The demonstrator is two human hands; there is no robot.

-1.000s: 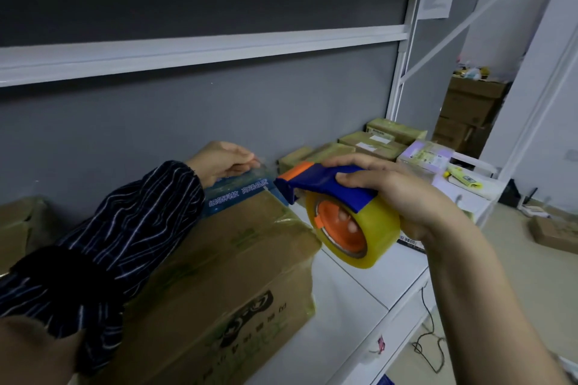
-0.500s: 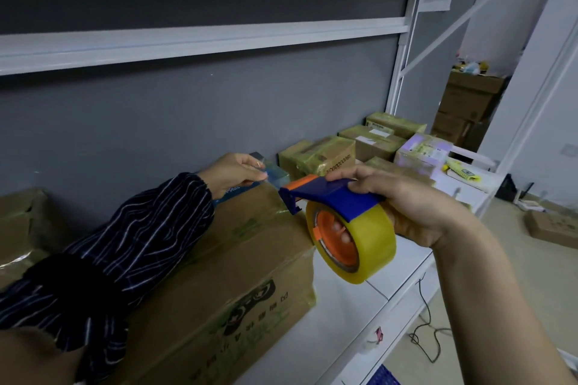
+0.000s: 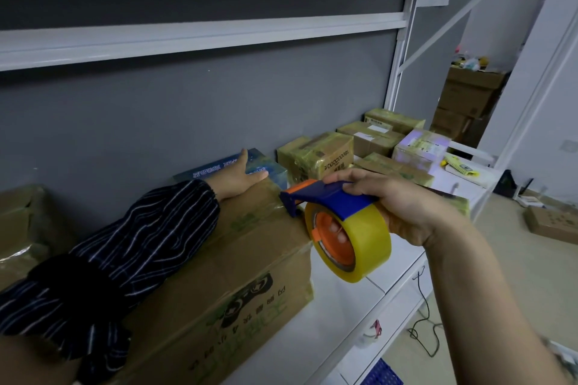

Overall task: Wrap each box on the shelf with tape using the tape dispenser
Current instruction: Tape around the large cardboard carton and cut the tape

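Head cam: blue-orange plastic tape dispenser [image 3: 331,197] is gripped in right hand [image 3: 397,206], now brought down to big brown cardboard box [image 3: 250,259]; left hand [image 3: 237,178] has been flattened, fingers spread.

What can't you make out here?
Head view:
Large box: its left end hidden under the striped sleeve, cut by the bottom edge.
Blue box: partly covered by the left hand; print blurred.
Tape's free end: hidden behind the tape dispenser in the right hand.
Far boxes: labels too small.

On shelf [image 3: 328,316]: big box [image 3: 225,259], small box [image 3: 272,170] behind it, my L hand [image 3: 238,179] on it. At big box's R corner: dispenser [image 3: 347,230].
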